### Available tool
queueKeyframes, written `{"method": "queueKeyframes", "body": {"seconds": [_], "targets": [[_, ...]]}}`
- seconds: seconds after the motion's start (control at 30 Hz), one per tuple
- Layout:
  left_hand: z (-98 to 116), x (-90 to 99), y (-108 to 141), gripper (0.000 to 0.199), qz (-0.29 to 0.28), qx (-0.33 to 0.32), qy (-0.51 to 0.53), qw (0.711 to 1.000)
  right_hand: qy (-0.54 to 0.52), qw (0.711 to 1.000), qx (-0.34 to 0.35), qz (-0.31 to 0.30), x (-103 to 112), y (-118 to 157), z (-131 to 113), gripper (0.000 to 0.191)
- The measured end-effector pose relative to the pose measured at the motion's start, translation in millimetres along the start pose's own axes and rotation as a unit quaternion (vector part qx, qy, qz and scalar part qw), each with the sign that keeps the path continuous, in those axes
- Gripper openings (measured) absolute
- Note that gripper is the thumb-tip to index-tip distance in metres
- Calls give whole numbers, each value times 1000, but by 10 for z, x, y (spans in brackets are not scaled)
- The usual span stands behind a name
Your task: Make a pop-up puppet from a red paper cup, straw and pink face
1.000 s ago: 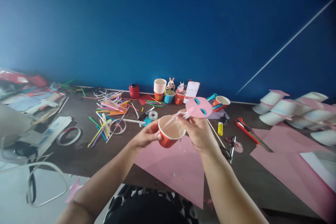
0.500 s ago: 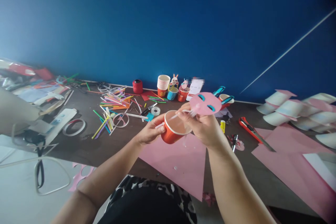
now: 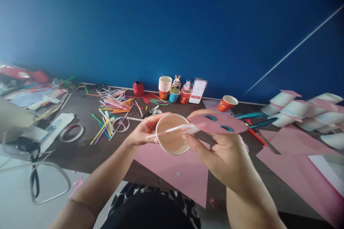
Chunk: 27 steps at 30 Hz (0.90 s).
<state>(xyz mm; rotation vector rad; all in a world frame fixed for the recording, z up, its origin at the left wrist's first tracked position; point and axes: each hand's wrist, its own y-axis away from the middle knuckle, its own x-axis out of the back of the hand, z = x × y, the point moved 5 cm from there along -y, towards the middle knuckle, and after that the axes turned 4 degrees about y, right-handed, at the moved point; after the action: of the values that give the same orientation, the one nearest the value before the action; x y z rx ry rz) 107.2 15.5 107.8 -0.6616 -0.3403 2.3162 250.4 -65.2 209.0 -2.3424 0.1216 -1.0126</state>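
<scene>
Dark counter (image 3: pixel 88 159) runs across the room, its near part bearing a pink sheet (image 3: pixel 185 175) under the hands. Above that sheet is the paper cup (image 3: pixel 172 146), off the counter, with the left hand (image 3: pixel 143 130) wrapped around its left side, fingers gripping. Its mouth has tipped toward the wearer since half a second ago, so the inside now shows plainly. Across the opening lies a white straw (image 3: pixel 177 128), its end poking out near the left fingers; whether it pierces the wall or crosses the rim, I can't tell. The right hand (image 3: pixel 217 150) pinches the pink cut-out (image 3: pixel 233 123) where the straw meets it, thumb by the rim. That cut-out has swung rightward, its blue strips (image 3: pixel 259 116) now pointing right, which seems to bring straw and cup into line for fitting. Farther back are a straw heap (image 3: pixel 115 102), a red spool (image 3: pixel 138 88), stacked cups (image 3: pixel 165 86) and, last, the blue wall (image 3: pixel 172 25).
</scene>
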Motion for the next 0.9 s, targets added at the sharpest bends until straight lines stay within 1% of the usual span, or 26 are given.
{"method": "queueKeyframes", "body": {"seconds": [0.13,0.33,0.53,0.73,0.9], "targets": [[-19,21,-1,62,5,-6,-10,1000,53,999,-5,2,-20,-15,-26,13],[-30,-20,9,63,-16,22,-34,999,60,998,-15,17,-107,-10,16,11],[-53,-2,32,62,9,38,-7,999,81,997,-14,-11,-121,-26,11,12],[-58,13,43,60,18,31,-13,999,94,995,-5,19,-131,-23,-2,12],[-84,47,45,61,18,24,-9,999,94,996,5,12,-137,-32,8,17]]}}
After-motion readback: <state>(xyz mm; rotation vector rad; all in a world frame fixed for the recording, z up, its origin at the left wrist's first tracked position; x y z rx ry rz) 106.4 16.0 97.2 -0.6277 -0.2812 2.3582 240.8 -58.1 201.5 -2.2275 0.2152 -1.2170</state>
